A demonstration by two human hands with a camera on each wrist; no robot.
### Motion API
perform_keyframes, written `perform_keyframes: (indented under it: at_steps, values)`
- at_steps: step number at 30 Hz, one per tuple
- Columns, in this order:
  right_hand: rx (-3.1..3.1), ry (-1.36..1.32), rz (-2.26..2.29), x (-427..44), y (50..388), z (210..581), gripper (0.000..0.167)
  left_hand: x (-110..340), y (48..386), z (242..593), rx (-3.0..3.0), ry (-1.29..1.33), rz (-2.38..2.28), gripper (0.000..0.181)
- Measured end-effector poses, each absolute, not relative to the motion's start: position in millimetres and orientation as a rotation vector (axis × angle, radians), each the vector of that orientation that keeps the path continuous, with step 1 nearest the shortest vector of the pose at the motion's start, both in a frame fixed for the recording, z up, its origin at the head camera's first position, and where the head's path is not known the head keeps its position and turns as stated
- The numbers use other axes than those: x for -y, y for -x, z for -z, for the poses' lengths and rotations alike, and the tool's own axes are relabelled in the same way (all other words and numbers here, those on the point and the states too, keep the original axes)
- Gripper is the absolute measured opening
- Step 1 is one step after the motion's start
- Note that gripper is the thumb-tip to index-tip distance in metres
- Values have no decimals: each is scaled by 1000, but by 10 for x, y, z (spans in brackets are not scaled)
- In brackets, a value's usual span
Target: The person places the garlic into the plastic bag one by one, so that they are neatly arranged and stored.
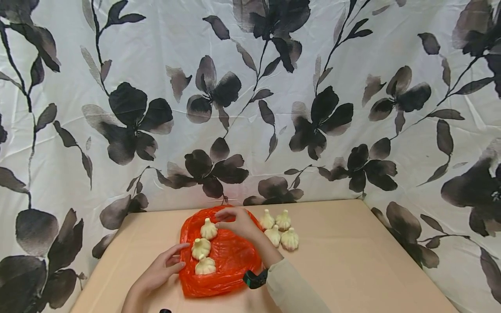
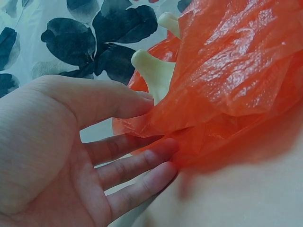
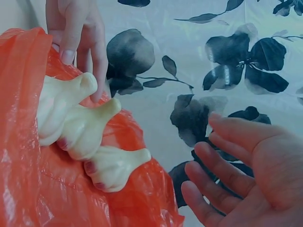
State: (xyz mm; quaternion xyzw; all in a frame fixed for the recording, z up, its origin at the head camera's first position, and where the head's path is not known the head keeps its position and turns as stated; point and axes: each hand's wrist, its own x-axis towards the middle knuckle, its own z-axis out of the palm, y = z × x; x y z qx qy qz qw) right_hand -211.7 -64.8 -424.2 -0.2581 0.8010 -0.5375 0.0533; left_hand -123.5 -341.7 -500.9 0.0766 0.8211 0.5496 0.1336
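A red plastic bag [image 1: 238,256] lies spread on the table with three garlic bulbs in a column along its left part: a far bulb [image 1: 209,229], a middle bulb [image 1: 201,248] and a near bulb [image 1: 205,266]. My left hand [image 1: 162,267] is at the bag's left edge. In the left wrist view, the thumb [image 2: 128,101] and fingers pinch the red film. Over the bag's far side reaches my right hand [image 1: 236,221], just right of the far bulb. In the right wrist view its fingers [image 3: 227,165] are loosely spread, holding nothing, apart from the bulbs.
Several more garlic bulbs [image 1: 289,239] stand grouped on the table [image 1: 352,269] right of the bag. A dark band [image 1: 255,279] sits on the right wrist. Flower-printed cloth [image 1: 274,108] hangs behind the table. A small black object [image 1: 165,311] shows at the bottom edge.
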Motion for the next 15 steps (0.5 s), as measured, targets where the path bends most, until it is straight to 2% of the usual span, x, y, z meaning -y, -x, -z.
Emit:
perform_keyframes:
  at_steps: [15]
  values:
    - [-2537, 795, 1602, 419, 1985, 4166, 19, 3420, 1229, 4994, -2377, -265, -1604, 58]
